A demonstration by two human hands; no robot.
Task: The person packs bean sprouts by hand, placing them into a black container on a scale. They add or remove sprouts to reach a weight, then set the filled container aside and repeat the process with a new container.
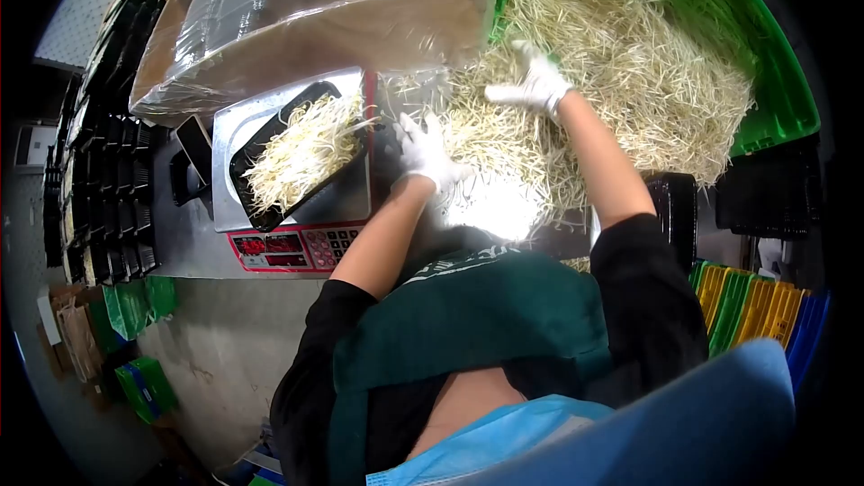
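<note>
My left hand [427, 153], in a white glove, is beside the right edge of the scale, with its fingers spread and nothing visible in it. Bean sprouts fill a black tray [236, 165], which sits tilted at an angle on the metal plate of the red-edged digital scale [306, 248]. Some sprouts stick out past the tray's right end towards my left hand. My right hand [536, 83], also gloved in white, is at the left side of a large heap of bean sprouts [630, 63], thumb and fingers apart. Loose sprouts lie between both hands.
A green crate [778, 112] lies on its side around the heap. Behind the scale stands a plastic-lined box [315, 36] of clear lids. Black trays [112, 189] are stacked at the left; more black trays [675, 216] stand at the right, above coloured crates [751, 310].
</note>
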